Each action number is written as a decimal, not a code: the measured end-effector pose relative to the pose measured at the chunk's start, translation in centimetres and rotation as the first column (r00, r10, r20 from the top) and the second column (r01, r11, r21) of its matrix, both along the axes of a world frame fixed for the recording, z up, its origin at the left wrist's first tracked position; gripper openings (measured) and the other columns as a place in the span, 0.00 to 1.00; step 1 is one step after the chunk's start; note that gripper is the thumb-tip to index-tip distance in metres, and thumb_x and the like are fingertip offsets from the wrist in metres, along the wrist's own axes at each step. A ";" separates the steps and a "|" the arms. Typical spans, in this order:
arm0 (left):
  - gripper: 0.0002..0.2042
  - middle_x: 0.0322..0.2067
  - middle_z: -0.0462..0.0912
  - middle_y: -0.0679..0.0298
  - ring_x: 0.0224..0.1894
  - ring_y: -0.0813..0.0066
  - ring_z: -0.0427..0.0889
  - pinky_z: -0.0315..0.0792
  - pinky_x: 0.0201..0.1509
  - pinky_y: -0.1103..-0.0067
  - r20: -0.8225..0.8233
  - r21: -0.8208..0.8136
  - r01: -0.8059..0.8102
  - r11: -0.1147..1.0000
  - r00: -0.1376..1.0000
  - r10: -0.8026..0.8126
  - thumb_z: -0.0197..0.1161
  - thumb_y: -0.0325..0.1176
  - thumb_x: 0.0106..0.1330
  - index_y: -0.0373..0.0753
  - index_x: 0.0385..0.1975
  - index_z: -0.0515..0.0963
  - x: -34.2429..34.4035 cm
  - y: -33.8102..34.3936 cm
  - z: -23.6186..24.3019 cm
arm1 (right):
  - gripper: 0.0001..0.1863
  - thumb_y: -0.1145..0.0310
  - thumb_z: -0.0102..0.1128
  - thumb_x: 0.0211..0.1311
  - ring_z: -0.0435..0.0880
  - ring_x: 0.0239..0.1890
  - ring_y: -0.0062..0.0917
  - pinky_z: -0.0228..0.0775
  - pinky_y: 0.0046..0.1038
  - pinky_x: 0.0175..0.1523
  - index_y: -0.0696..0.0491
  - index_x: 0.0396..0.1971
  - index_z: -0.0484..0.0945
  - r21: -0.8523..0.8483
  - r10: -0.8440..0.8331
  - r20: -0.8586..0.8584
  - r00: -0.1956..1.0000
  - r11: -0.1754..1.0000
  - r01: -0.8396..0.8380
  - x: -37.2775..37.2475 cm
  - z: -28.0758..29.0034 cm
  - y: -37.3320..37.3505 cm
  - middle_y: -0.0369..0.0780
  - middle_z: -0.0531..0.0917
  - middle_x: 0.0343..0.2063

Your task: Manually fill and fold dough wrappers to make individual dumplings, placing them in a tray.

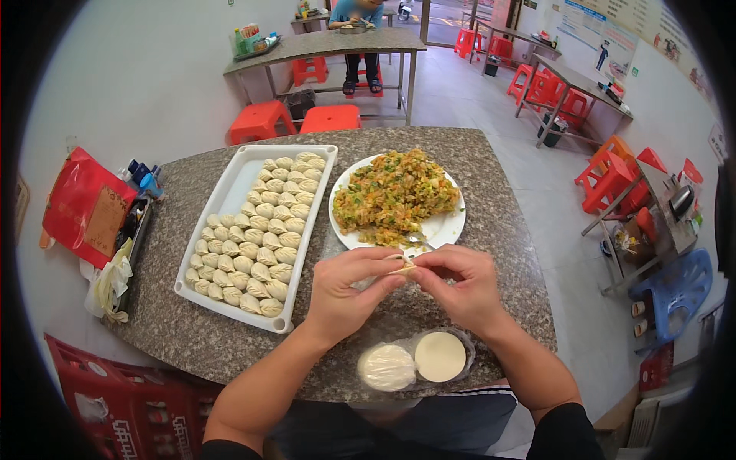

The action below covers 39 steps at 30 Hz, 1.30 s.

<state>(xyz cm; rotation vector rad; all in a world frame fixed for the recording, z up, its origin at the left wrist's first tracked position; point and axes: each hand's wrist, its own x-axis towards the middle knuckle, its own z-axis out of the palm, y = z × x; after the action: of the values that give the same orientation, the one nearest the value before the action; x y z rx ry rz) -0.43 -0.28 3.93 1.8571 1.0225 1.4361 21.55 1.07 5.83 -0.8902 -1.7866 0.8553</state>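
Between my fingers is a small dumpling (404, 265), its pale wrapper partly hidden by my fingertips. My left hand (354, 287) pinches it from the left, and my right hand (458, 282) pinches its edge from the right. Just beyond them stands a white plate (454, 223) heaped with chopped filling (399, 192) of orange, green and pale bits. A metal spoon (421, 241) rests at the plate's near edge. Close to my forearms lie two stacks of round wrappers, one stack under plastic film (387, 366) and one uncovered stack (440, 356). Left of my hands, a white tray (239, 178) carries rows of pleated dumplings (257, 238).
Everything stands on a speckled stone table (326, 360) with a curved edge. A red folder-like item (84, 203) and a dark caddy (138, 230) sit at its left end. Red crates (134, 406) are below left. Ahead, a person (360, 15) sits at another table (330, 44) near red stools (330, 118).
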 end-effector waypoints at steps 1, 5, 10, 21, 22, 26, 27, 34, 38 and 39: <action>0.12 0.46 0.92 0.52 0.48 0.64 0.93 0.84 0.55 0.73 0.001 -0.013 0.016 1.000 1.000 -0.016 0.80 0.26 0.61 0.37 0.45 0.92 0.1 -0.1 0.4 | 0.09 0.73 0.72 0.69 0.87 0.31 0.17 0.80 0.22 0.36 0.63 0.43 0.89 -0.065 0.005 -0.015 1.000 0.998 -0.006 0.2 -0.1 0.1 0.39 0.90 0.31; 0.12 0.46 0.93 0.52 0.48 0.65 0.93 0.84 0.55 0.74 0.187 -0.080 0.040 0.996 0.982 -0.024 0.80 0.25 0.60 0.38 0.44 0.92 0.5 -0.2 0.3 | 0.08 0.73 0.72 0.70 0.86 0.30 0.16 0.78 0.20 0.35 0.62 0.42 0.88 -0.281 0.004 -0.140 0.990 0.959 -0.043 1.0 0.0 0.1 0.37 0.90 0.30; 0.12 0.47 0.92 0.52 0.51 0.65 0.92 0.86 0.55 0.74 0.019 0.044 0.127 0.991 0.992 -0.128 0.79 0.20 0.59 0.35 0.43 0.91 -0.2 0.0 0.7 | 0.06 0.73 0.71 0.71 0.84 0.29 0.15 0.77 0.20 0.34 0.60 0.42 0.89 -0.538 0.022 -0.360 0.933 0.812 -0.227 0.7 -0.3 0.6 0.36 0.89 0.30; 0.12 0.46 0.92 0.53 0.49 0.65 0.92 0.86 0.54 0.74 0.001 0.002 0.036 0.999 0.999 -0.036 0.80 0.20 0.57 0.34 0.41 0.91 -0.1 0.2 0.9 | 0.08 0.74 0.74 0.66 0.90 0.34 0.18 0.82 0.22 0.39 0.61 0.41 0.90 0.024 0.000 0.047 0.999 1.000 -0.001 0.6 0.4 0.1 0.40 0.92 0.33; 0.12 0.46 0.92 0.53 0.49 0.65 0.91 0.86 0.54 0.74 0.077 -0.034 0.061 0.998 0.995 -0.058 0.80 0.19 0.57 0.33 0.41 0.91 0.0 0.2 1.0 | 0.07 0.74 0.74 0.66 0.90 0.34 0.18 0.82 0.22 0.39 0.61 0.41 0.89 -0.089 -0.003 0.014 1.000 0.996 0.004 0.8 0.3 0.2 0.39 0.92 0.33; 0.11 0.47 0.91 0.52 0.51 0.64 0.91 0.86 0.55 0.73 0.096 -0.071 0.118 0.990 0.989 -0.111 0.80 0.18 0.57 0.32 0.40 0.90 -0.9 0.3 0.6 | 0.07 0.73 0.73 0.69 0.88 0.32 0.17 0.81 0.21 0.39 0.61 0.40 0.89 -0.276 0.037 -0.094 0.995 0.959 -0.061 1.3 0.1 0.3 0.38 0.91 0.32; 0.11 0.46 0.91 0.53 0.50 0.65 0.91 0.86 0.55 0.73 0.060 -0.026 0.135 0.991 0.989 -0.133 0.80 0.18 0.57 0.32 0.39 0.90 -1.0 0.3 0.7 | 0.07 0.72 0.73 0.69 0.86 0.31 0.16 0.79 0.20 0.38 0.61 0.41 0.89 -0.381 0.076 -0.180 0.981 0.914 -0.141 1.2 -0.1 0.5 0.37 0.90 0.32; 0.09 0.42 0.92 0.56 0.47 0.67 0.92 0.85 0.52 0.74 -0.063 0.084 0.129 0.988 0.990 -0.124 0.81 0.21 0.57 0.35 0.37 0.91 -0.6 0.3 1.4 | 0.08 0.71 0.74 0.69 0.85 0.29 0.16 0.77 0.20 0.35 0.60 0.41 0.90 -0.471 0.063 -0.175 0.983 0.871 -0.140 1.1 0.3 0.4 0.38 0.90 0.31; 0.09 0.43 0.92 0.56 0.47 0.67 0.92 0.85 0.53 0.74 -0.084 0.064 0.059 0.996 0.995 -0.054 0.80 0.22 0.57 0.35 0.37 0.91 -0.5 0.1 1.5 | 0.07 0.73 0.75 0.66 0.87 0.30 0.18 0.79 0.21 0.37 0.60 0.40 0.90 0.038 -0.004 0.064 0.998 0.999 0.001 0.2 0.2 0.2 0.40 0.91 0.31; 0.09 0.43 0.92 0.56 0.47 0.67 0.92 0.85 0.53 0.74 -0.094 0.063 0.037 0.997 0.995 -0.031 0.80 0.21 0.57 0.35 0.38 0.91 -0.6 0.2 1.5 | 0.07 0.73 0.75 0.65 0.88 0.30 0.18 0.80 0.22 0.38 0.60 0.40 0.90 0.081 0.010 0.064 0.998 0.997 -0.015 0.0 0.5 0.0 0.41 0.91 0.31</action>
<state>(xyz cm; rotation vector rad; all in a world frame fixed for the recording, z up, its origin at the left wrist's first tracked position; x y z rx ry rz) -1.00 -0.11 5.39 1.9948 0.9940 1.3900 21.51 1.10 6.29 -0.8626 -1.8704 0.7634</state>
